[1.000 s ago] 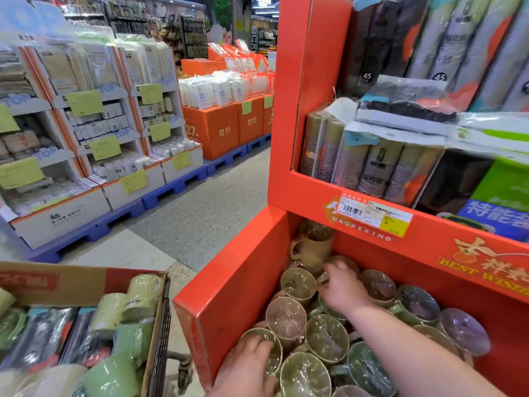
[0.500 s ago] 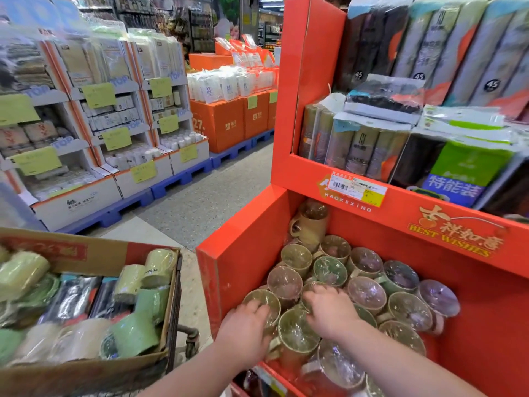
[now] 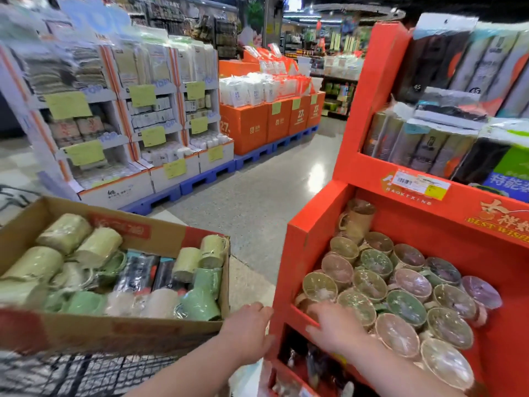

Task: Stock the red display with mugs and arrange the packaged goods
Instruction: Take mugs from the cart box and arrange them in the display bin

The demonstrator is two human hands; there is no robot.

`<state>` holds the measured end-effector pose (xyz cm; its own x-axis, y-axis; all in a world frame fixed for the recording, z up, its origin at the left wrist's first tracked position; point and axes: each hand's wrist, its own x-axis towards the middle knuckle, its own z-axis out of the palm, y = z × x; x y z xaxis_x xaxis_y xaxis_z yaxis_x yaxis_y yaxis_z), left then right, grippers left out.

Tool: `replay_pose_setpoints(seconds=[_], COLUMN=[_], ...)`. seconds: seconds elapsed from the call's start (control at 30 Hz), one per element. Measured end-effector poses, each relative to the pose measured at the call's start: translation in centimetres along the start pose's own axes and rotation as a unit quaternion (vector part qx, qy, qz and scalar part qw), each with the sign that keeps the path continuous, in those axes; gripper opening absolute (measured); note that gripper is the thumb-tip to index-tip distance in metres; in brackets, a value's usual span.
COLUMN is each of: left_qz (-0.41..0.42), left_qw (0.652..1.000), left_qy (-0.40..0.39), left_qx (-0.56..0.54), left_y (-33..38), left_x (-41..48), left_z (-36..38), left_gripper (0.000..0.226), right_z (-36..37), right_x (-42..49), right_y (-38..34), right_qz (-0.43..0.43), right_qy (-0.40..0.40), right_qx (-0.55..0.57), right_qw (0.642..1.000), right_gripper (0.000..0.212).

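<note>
1. Where the frame starts at far left, a brown cardboard box with red printed panels (image 3: 120, 325) sits on a black wire cart grid (image 3: 71, 373); it holds plastic-wrapped pale-green, cream and mint ceramic mugs (image 3: 97, 247) lying on their sides, plus dark flat packaged goods (image 3: 137, 272) between them.
2. Behind the box: white cardboard shelf displays with yellow-green price tags (image 3: 143, 96) on blue plastic pallets (image 3: 206, 176); further right, orange cartons topped with white packs (image 3: 257, 121).
3. Grey speckled shop floor (image 3: 272, 190) runs between box and red stand.
4. Left hand (image 3: 246, 330) is in the gap between box corner and the stand's left wall, fingers loosely spread, empty, fingertips just beside or touching the stand's outer corner; cannot tell which.
5. Red cardboard display stand (image 3: 303, 253), tiered. Lower bin is packed with wrapped mugs, mouths up (image 3: 406, 305), tan, green and purplish, touching each other in rows; one tan mug (image 3: 357, 219) stands at the back left corner above the rest.
6. Right hand (image 3: 335, 328) rests palm down on the bin's front lip and the nearest mugs, fingers spread, not gripping any. Its forearm covers the near front mugs.
7. Below the lip, a lower shelf with dark items, too blurred to tell.
8. Upper shelf, far right: upright grey-black-orange wrapped packs (image 3: 423, 150), a green-and-blue package (image 3: 509, 179), a white barcode label with yellow sticker (image 3: 418, 184) on the shelf front.
</note>
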<state>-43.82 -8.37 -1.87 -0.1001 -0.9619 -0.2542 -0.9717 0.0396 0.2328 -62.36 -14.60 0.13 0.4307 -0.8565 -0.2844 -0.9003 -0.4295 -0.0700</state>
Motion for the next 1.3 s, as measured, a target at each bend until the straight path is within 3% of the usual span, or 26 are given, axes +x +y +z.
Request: replay_pose_setpoints(seconds=[0.23,0.6,0.93,1.3], left_qz=[-0.054,-0.146,-0.181,-0.232], left_qw=[0.999,0.988,0.979,0.965], left_qy=[0.004,0.029,0.056,0.081], left_qx=[-0.006,-0.03,-0.078,-0.086], left_y=[-9.3,-21.0,-25.0,-29.4], left_x=[-7.6,-17.3,-18.6,-13.4], left_z=[-0.1,0.0,-0.1,-3.1], left_gripper=[0.044,0.042,0.044,0.041], right_z=[1.9,3.9,3.3,4.7], right_x=[-0.1,0.2,5.0,15.0], right_y=[-11.5,-24.7,-27.0,-26.1], right_qz=[-0.044,-0.092,-0.078,-0.024], right_qy=[-0.009,-0.042,-0.069,-0.13], right_qx=[-0.003,-0.005,0.015,0.051], right_qw=[0.999,0.995,0.994,0.99], right_gripper=[0.039,0.028,0.027,0.047])
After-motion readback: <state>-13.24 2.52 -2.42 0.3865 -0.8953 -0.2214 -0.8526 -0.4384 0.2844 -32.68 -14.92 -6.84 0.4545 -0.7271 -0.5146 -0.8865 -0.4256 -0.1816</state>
